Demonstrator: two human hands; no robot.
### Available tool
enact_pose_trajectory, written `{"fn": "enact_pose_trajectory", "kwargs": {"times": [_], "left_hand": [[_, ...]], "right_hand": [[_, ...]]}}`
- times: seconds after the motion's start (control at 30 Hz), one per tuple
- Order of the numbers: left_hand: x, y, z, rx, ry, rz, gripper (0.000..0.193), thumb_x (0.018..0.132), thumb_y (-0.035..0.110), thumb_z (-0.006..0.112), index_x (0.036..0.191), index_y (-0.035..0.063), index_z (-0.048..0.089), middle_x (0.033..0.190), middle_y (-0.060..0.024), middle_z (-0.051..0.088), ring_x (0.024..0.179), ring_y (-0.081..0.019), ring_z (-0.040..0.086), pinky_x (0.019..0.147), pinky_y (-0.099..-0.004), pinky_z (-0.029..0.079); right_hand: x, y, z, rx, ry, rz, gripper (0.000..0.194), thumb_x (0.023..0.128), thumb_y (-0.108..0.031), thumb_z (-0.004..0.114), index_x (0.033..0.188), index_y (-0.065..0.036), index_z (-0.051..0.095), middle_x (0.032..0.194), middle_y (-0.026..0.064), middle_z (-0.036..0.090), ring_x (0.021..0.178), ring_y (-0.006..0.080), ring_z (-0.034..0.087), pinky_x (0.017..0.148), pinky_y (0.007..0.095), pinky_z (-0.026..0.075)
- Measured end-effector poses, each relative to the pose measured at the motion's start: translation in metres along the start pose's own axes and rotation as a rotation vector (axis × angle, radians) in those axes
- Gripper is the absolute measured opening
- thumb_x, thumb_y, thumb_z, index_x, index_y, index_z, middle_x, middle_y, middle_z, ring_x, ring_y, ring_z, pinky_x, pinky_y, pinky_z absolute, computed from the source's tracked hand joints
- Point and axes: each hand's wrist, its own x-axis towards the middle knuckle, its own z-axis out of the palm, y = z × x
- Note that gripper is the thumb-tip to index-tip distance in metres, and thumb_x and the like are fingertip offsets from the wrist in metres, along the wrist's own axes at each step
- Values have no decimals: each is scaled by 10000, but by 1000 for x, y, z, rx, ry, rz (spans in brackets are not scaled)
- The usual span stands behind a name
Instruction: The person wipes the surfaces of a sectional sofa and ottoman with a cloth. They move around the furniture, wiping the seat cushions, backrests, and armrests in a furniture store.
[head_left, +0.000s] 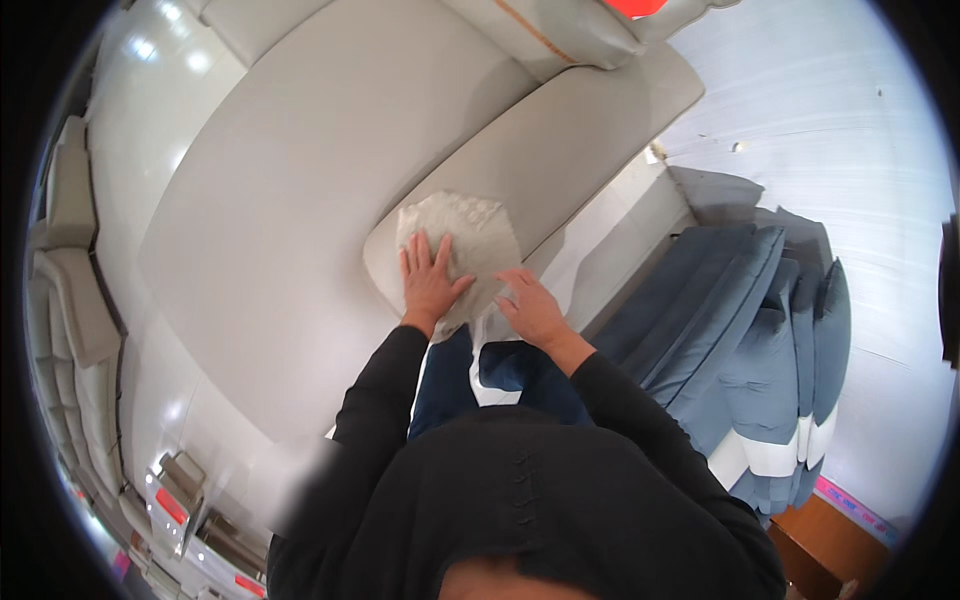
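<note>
A pale beige cloth (476, 240) lies spread over the near end of a light grey sofa's armrest (555, 157). My left hand (430, 283) rests flat on the cloth with its fingers spread. At the cloth's right edge is my right hand (531, 306), fingers slightly bent and apart, holding nothing; whether its fingertips touch the cloth I cannot tell. The broad sofa seat (277, 225) stretches to the left of the armrest.
Blue-grey cushions (765, 360) stand stacked on the right beside a pale wall (847, 187). Several other sofas (82, 315) line the far left. A brown wooden box (832, 547) is at the lower right. A grey back cushion (570, 30) sits at the top.
</note>
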Motion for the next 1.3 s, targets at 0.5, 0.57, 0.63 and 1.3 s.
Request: {"fn": "enact_pose_trajectory", "kwargs": {"times": [0.5,0.57,0.63,1.3], "left_hand": [[28,30,29,11,413,-460,473,875,256,655,1294,73,535,1367,-181,495,1239,-390,464,1039,-473,372],[28,44,31,132,375,-535,379,886,232,637,1221,72,556,1268,-181,537,1176,-401,489,981,-467,404],[36,52,37,152,345,-632,289,898,211,614,1147,72,566,1170,-179,561,1114,-403,510,930,-466,426],[556,480,165,-73,182,369,140,897,114,503,1033,104,537,1020,-114,577,964,-309,613,761,-428,541]], "right_hand": [[68,125,-117,-2,-201,93,289,919,-240,581,1180,-118,608,1117,144,616,1042,341,595,878,428,481],[72,152,-145,3,-225,57,289,919,-239,579,1178,-115,610,1119,140,617,1049,337,594,882,426,480],[74,173,-177,9,-289,103,291,918,-236,582,1180,-113,612,1106,133,618,1051,339,590,877,429,481],[10,374,-335,152,-178,447,292,886,-228,605,1154,-117,639,999,157,639,906,360,638,787,434,515]]}}
